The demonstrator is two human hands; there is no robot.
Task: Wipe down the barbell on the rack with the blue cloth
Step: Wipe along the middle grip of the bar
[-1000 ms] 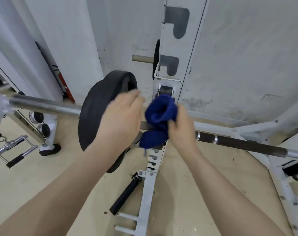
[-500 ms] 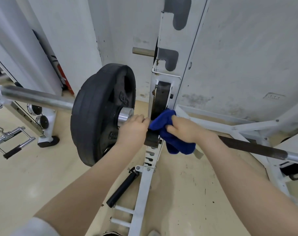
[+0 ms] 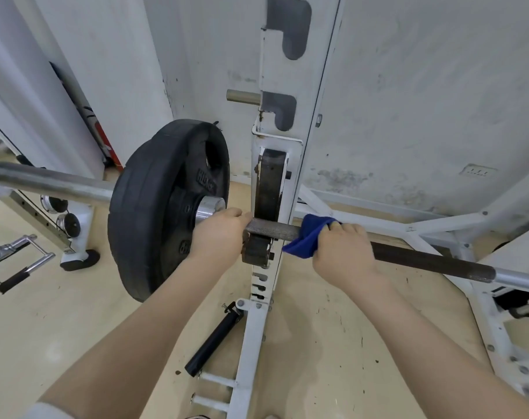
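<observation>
The barbell (image 3: 423, 260) lies across the white rack upright (image 3: 275, 182), its dark knurled shaft running right and its sleeve carrying a black weight plate (image 3: 154, 207) on the left. My right hand (image 3: 343, 252) grips the blue cloth (image 3: 307, 238), which is wrapped around the shaft just right of the upright. My left hand (image 3: 219, 234) is closed around the bar between the plate's collar and the rack hook. A short bare stretch of knurling shows between the two hands.
A black pin (image 3: 213, 340) leans at the rack's foot. White frame tubes (image 3: 444, 225) cross behind the bar on the right. A cable handle (image 3: 15, 261) hangs at far left near another machine's base. A grey wall stands close behind.
My right hand has slid the cloth to the right along the shaft, away from the rack hook, which uncovers knurling. My left hand stays beside the plate collar on the bar.
</observation>
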